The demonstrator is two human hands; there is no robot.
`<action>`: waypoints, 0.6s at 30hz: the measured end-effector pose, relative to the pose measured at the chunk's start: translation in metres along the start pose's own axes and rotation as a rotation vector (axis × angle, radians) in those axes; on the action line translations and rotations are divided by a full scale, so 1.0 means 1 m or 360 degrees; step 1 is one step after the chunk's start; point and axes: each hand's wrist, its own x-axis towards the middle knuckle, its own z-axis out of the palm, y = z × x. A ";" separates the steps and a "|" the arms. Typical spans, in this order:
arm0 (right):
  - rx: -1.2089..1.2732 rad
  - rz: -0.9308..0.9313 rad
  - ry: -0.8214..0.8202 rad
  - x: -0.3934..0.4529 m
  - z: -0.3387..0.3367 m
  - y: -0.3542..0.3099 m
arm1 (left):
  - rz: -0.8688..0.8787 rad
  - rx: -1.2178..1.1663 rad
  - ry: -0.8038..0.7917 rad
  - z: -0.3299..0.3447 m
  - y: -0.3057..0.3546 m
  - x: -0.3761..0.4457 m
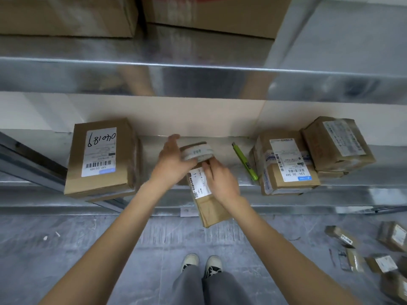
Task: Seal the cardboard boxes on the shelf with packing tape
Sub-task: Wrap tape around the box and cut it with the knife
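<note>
A roll of packing tape [197, 151] is held in my left hand [174, 160], whose fingers curl round its near side above the far end of a small cardboard box [209, 205]. That box lies on the metal shelf [154, 195], white label up, and juts over the front edge. My right hand [220, 180] rests on the box, fingertips pinching at the tape's free end just below the roll. A larger labelled box [100, 157] sits at the left. More labelled boxes [286, 166] are stacked at the right.
A green utility knife [245, 161] lies on the shelf between the small box and the right stack. An upper shelf [198, 78] carries big cartons overhead. Several small parcels [374, 249] lie on the grey floor at the right. My shoes [201, 263] stand below.
</note>
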 end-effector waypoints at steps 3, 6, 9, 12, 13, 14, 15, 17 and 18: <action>-0.0039 0.0001 0.0028 -0.006 0.005 -0.003 | 0.0251 0.0165 0.0023 -0.008 0.035 0.006; -0.0026 0.0023 0.0057 -0.005 0.005 -0.005 | 0.0178 0.0590 -0.0302 -0.004 0.064 0.023; -0.0074 0.0069 0.0048 0.000 0.006 -0.005 | 0.0051 0.0848 -0.0405 0.000 0.069 0.046; -0.0116 0.0098 0.0050 0.000 0.007 -0.005 | -0.0072 0.0658 -0.0450 -0.007 0.065 0.064; -0.0131 0.0101 0.0067 0.000 0.008 -0.005 | -0.0105 0.0632 -0.0493 -0.008 0.062 0.069; -0.0153 0.0100 0.0079 0.001 0.009 -0.004 | -0.0154 0.0585 -0.0538 -0.008 0.059 0.071; -0.0173 0.0103 0.0087 0.001 0.010 -0.004 | -0.0230 0.0481 -0.0583 -0.007 0.057 0.072; -0.0198 0.0110 0.0092 0.002 0.011 -0.003 | -0.0419 0.0203 -0.0647 -0.005 0.053 0.074; -0.0217 0.0106 0.0096 0.002 0.011 -0.002 | -0.0510 0.0080 -0.0696 -0.007 0.054 0.073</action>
